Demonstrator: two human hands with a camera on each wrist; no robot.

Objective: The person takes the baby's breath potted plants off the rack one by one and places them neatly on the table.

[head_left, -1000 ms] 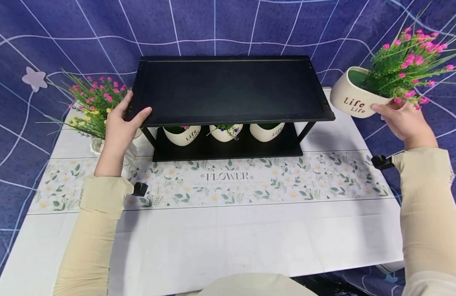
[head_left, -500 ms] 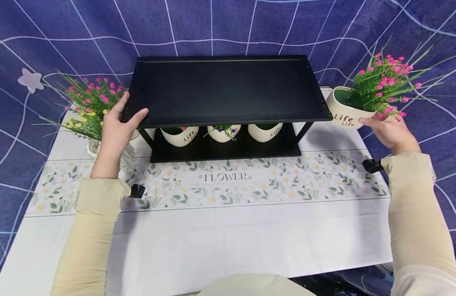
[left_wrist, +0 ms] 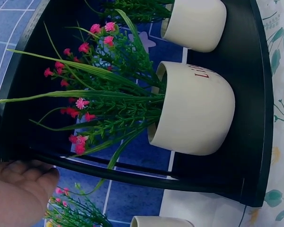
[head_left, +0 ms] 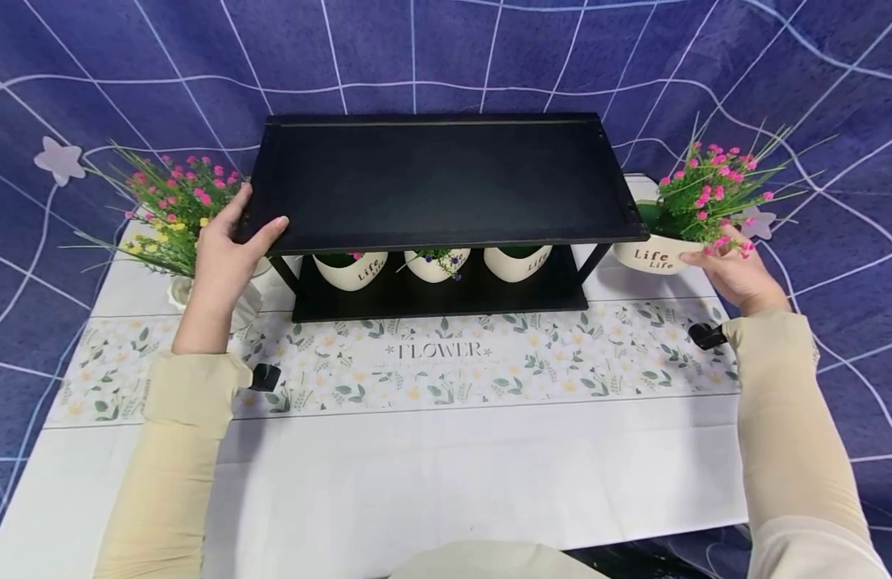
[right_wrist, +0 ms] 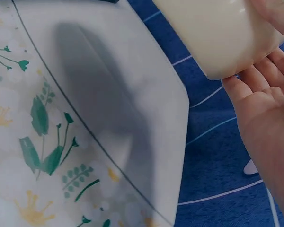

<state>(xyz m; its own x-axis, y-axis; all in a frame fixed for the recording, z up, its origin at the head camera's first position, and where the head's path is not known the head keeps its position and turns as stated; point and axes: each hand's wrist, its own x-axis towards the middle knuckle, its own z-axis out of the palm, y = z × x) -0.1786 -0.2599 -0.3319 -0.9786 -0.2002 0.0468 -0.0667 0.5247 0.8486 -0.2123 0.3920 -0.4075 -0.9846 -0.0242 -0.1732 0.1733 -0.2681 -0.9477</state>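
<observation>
My right hand (head_left: 738,273) grips a cream flowerpot (head_left: 651,256) lettered "Life", thumb on its front, beside the right end of the black shelf (head_left: 446,181). Pink flowers and grass (head_left: 713,193) rise from this pot. In the right wrist view the pot (right_wrist: 227,33) is cut by the frame top, with fingers (right_wrist: 255,80) under it and the table edge below. My left hand (head_left: 228,253) holds the shelf's front left corner, thumb on top; the left wrist view shows its fingers (left_wrist: 33,182) curled at the side. Several potted plants, including a cream pot (left_wrist: 199,109), stand on the lower tier.
A white vase (head_left: 246,310) and pink and yellow flowers (head_left: 178,201) stand left of the shelf, partly behind my left arm. A floral runner (head_left: 446,370) marked "FLOWER" crosses the white table (head_left: 474,466). A blue gridded curtain (head_left: 446,48) hangs behind.
My right hand has brought the flowerpot left and down, from out past the table's right side to beside the shelf's right end. My left hand has kept its hold on the shelf corner.
</observation>
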